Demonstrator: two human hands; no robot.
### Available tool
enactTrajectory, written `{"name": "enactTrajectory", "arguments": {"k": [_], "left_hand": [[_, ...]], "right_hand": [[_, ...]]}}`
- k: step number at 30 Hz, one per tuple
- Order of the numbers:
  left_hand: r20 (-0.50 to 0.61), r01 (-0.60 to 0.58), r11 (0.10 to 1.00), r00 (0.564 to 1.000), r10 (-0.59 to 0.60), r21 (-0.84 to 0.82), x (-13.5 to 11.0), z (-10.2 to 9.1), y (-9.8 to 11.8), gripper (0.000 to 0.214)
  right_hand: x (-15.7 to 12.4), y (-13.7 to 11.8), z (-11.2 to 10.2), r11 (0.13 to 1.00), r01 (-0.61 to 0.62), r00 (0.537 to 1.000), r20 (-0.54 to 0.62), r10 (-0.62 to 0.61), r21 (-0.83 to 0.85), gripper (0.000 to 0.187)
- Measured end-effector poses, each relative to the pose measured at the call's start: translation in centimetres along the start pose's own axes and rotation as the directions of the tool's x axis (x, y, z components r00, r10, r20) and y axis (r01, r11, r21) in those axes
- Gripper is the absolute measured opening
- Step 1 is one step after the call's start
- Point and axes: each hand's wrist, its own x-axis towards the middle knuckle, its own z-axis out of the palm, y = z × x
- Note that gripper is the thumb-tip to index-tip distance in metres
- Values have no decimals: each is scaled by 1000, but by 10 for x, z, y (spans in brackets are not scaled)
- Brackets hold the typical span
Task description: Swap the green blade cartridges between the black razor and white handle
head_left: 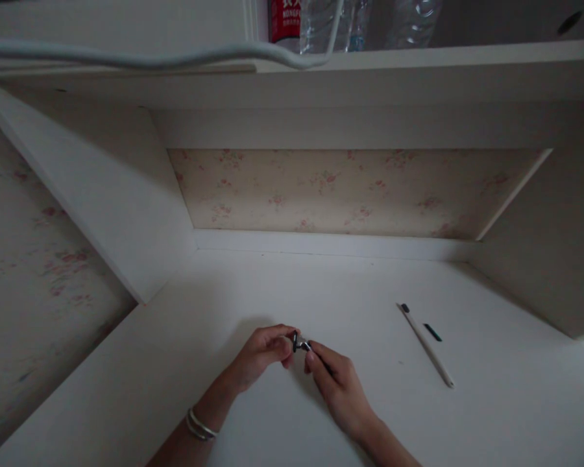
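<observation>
Above the white desk, my two hands meet around a small black-and-silver tool point(302, 344). Its far-left part is a short dark crosspiece, joined to a shiny metal neck; I cannot make out its exact kind. My left hand point(267, 347) pinches the dark end with thumb and fingers. From the other side, my right hand point(338, 383) is closed around the slim black handle, which partly shows between the fingers. To the right of my hands lies a white slender stick point(429, 349) with a dark patch near its far end. Beside it is a short dark strip point(433, 332).
The white desk point(253, 279) is bounded by side panels and a back ledge. Overhead, a shelf point(418, 81) carries clear plastic bottles point(324, 26) and a red-labelled item point(285, 19). A thick pale cable point(150, 59) hangs across the shelf front.
</observation>
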Motion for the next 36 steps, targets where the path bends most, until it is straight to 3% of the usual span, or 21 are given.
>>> {"name": "enactTrajectory", "arguments": {"k": [3, 8, 12, 14, 18, 24, 31, 36], "left_hand": [[-12, -14, 999, 1000, 15, 48, 0, 2, 4, 39], [-19, -4, 996, 1000, 6, 88, -1, 2, 4, 50], [-36, -8, 990, 999, 13, 138, 0, 1, 2, 48], [-6, -20, 989, 1000, 21, 143, 0, 0, 4, 46], [76, -44, 987, 997, 32, 156, -1, 1, 9, 42], [163, -46, 995, 986, 31, 85, -2, 0, 10, 44], [217, -42, 997, 976, 26, 72, -4, -3, 8, 52], [198, -51, 998, 979, 41, 46, -3, -2, 5, 51]], "right_hand": [[-1, 0, 0, 1000, 8, 1000, 20, -7, -4, 30], [0, 0, 0, 998, 56, 998, 10, -56, -23, 28], [0, 1, -1, 997, 70, 997, 17, -70, -21, 28], [-1, 2, -1, 999, 28, 999, 30, -29, 34, 31], [-1, 5, 3, 942, -178, 978, 157, 137, 286, 45], [-1, 7, 8, 772, -278, 951, 276, 138, 571, 43], [-3, 3, 7, 720, -283, 944, 315, 94, 634, 36], [-3, 4, 6, 741, -273, 943, 322, 81, 613, 37]]}}
